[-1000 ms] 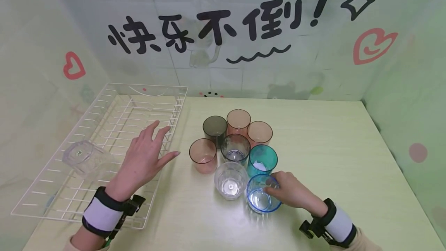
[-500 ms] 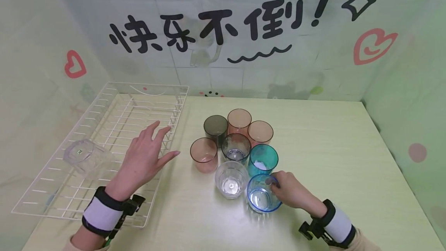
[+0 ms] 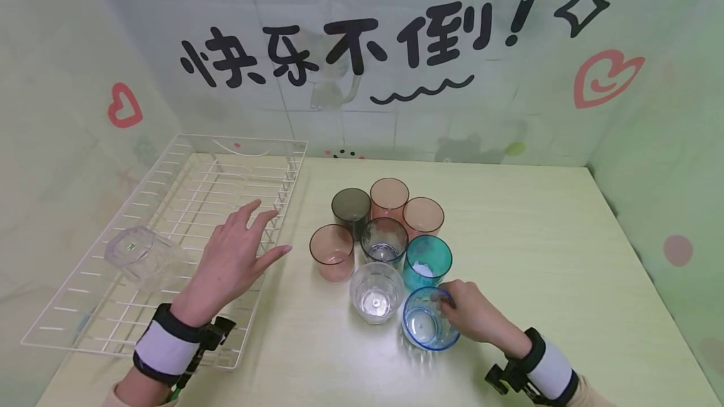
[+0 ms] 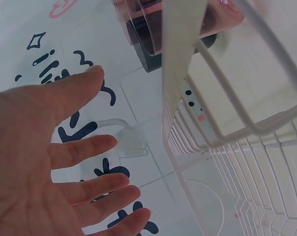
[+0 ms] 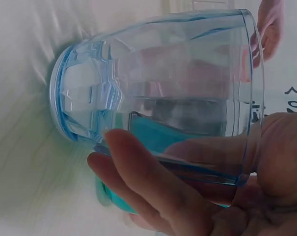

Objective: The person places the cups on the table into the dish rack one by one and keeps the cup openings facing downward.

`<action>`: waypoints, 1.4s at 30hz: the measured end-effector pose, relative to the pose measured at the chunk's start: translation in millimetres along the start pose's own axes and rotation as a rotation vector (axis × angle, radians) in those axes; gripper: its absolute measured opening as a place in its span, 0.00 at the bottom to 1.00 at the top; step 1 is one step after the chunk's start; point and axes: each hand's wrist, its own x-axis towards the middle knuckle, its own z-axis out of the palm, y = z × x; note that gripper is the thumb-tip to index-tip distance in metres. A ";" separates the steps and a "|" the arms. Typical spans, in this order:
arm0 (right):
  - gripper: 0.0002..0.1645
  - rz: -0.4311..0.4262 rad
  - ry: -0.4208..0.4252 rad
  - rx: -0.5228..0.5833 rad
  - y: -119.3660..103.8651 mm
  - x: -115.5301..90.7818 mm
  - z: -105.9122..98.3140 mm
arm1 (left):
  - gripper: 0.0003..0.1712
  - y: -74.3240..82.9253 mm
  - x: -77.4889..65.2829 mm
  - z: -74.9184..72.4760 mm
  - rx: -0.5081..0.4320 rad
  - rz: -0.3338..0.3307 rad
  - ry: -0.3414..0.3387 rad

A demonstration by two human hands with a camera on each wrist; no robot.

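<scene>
Your right hand (image 3: 471, 311) is gripping a blue glass (image 3: 424, 324), your left hand (image 3: 233, 259) spread near the rack (image 4: 175, 66). Printed walls (image 3: 396, 119) are bordering the desk's (image 3: 537, 250) back corners.

Back wall (image 3: 254, 121): pale blue-grey, thin grid-like lines, big black Chinese lettering (image 3: 356, 49), top row cut off by the frame. Exclamation mark (image 3: 521, 14) at the right end, wavy line (image 3: 421, 92) underneath, small green spot (image 3: 515, 147) low down. Left wall (image 3: 51, 162) whitish, red heart outline (image 3: 127, 122). Right wall (image 3: 673, 181) light green, pink dot (image 3: 677, 250). Tabletop (image 3: 537, 231) pale yellowish, meets back wall. Lighting bright, glare (image 3: 373, 357) on the tabletop's near half.
</scene>
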 end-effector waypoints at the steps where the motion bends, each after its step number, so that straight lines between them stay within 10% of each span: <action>1: 0.09 -0.001 -0.004 0.001 0.2 0.0 -0.1 | 0.33 0.1 -0.1 0.0 -0.002 -0.001 -0.001; 42: 0.09 -0.128 -0.099 0.140 -37.4 -26.1 -58.5 | 0.33 4.0 4.3 -6.0 -0.042 0.013 0.020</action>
